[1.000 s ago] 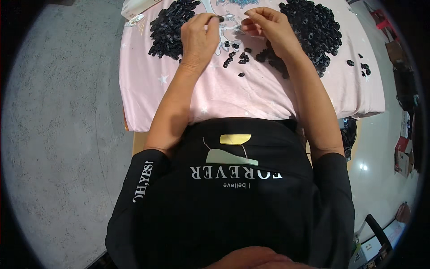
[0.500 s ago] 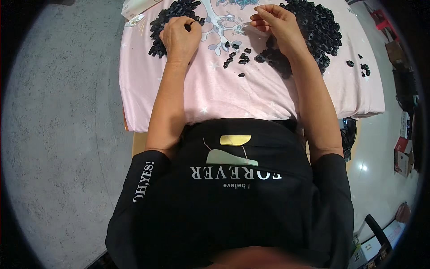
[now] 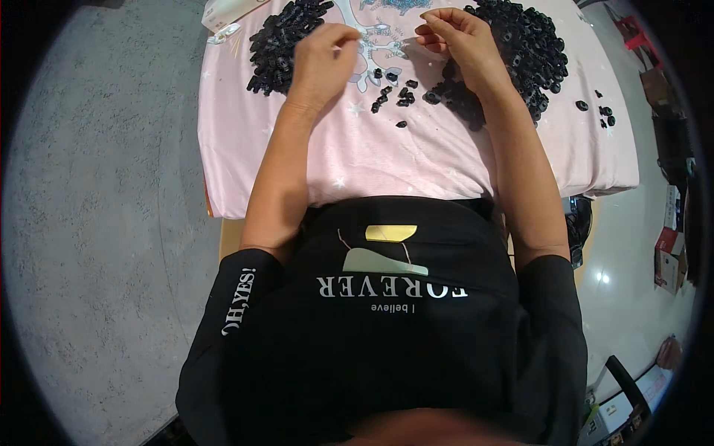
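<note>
My left hand (image 3: 323,65) hovers just right of a heap of small black ribbed plastic parts (image 3: 286,46), its fingers curled in toward the thumb. Whatever they may hold is hidden. Across from it, my right hand (image 3: 467,50) pinches thumb and forefinger together beside a larger pile of small black round plastic parts (image 3: 532,56). Anything between those fingertips is too small to make out. Several loose black pieces (image 3: 404,97) lie on the cloth between the hands.
A pink cloth (image 3: 401,163) with a printed tree covers the table. At the far left corner stands a white box (image 3: 227,13). More loose black pieces (image 3: 606,115) sit near the right edge. Boxes (image 3: 669,260) stand on the floor to the right.
My left hand has moved right, off the left heap and toward the middle of the cloth. My right hand stays nearly where it was.
</note>
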A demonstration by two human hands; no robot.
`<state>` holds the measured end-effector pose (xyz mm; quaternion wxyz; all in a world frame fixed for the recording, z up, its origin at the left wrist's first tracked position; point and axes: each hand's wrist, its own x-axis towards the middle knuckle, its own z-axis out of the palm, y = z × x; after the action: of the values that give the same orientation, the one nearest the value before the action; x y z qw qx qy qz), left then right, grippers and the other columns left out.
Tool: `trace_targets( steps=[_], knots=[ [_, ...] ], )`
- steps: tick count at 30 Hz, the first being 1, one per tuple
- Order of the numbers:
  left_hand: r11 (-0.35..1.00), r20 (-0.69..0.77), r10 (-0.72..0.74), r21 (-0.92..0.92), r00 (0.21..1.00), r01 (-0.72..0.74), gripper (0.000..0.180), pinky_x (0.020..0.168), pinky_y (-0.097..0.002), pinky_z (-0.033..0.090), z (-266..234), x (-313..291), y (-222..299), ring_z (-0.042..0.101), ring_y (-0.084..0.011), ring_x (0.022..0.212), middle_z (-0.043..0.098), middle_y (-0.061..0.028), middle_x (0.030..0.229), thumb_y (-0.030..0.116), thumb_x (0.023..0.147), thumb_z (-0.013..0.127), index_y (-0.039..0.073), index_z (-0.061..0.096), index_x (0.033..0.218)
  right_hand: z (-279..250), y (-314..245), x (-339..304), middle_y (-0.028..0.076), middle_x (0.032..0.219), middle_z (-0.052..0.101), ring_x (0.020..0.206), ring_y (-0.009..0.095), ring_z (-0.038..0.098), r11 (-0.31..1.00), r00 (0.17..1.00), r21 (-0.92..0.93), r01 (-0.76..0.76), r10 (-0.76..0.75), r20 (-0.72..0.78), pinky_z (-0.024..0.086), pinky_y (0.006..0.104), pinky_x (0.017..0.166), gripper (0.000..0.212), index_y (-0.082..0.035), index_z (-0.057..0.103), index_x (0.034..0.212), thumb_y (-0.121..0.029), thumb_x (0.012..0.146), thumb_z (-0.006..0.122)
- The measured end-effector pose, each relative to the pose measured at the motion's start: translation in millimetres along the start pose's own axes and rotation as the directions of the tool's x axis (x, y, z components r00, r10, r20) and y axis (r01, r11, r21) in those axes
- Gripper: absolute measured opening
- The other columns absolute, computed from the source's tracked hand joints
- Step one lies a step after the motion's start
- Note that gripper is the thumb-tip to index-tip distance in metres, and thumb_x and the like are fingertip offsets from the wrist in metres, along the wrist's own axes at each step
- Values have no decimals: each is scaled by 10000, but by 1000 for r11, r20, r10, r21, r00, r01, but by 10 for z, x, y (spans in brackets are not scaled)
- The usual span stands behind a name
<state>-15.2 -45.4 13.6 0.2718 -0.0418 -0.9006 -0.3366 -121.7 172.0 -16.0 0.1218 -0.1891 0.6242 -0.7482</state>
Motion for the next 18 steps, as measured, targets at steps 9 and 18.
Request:
trace_targets(
  steps=[9, 18],
  knots=[
    [982, 252, 189, -74, 949, -176, 90, 779, -373, 524, 240, -129, 289, 644, -288, 848, 666, -100, 872, 87, 825, 681, 35, 722, 887, -48, 42, 23, 73, 979, 726, 850, 114, 686, 1000, 1000, 14, 21, -21, 18, 522, 219, 760, 226, -39, 683, 1100, -233, 990, 643],
    [916, 282, 395, -55, 874, -397, 166, 860, -391, 465, 377, -218, 465, 615, -280, 871, 623, -71, 877, 135, 775, 759, 58, 669, 891, -19, -6, 1, 74, 984, 726, 860, 123, 686, 1000, 1000, 15, 9, -9, 16, 526, 227, 785, 219, -35, 679, 1096, -221, 985, 646]
  ],
)
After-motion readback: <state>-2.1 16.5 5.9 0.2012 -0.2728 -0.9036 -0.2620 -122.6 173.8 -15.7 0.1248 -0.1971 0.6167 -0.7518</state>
